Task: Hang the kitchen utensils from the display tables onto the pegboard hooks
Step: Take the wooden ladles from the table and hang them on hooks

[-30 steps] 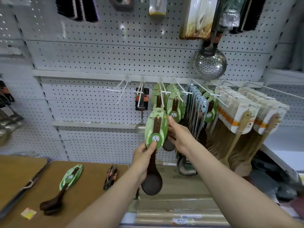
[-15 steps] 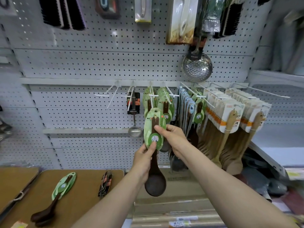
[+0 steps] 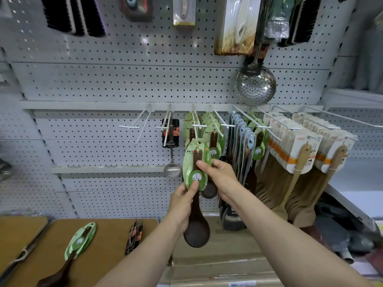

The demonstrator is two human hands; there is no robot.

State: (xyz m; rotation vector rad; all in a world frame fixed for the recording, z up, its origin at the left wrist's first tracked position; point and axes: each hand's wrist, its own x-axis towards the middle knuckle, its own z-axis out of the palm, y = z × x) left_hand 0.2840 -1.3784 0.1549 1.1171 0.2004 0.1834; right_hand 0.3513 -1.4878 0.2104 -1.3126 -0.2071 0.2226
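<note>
head-worn view, facing pegboard [image 3: 103, 83], near, looking down

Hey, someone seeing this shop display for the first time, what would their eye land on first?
Most likely the dark brown spoon on its green card, held up at centre before the pegboard by the left hand and right hand. Next, the shiny perforated skimmer hanging upper right, and a matching carded spoon lying on the brown table at lower left.
</note>
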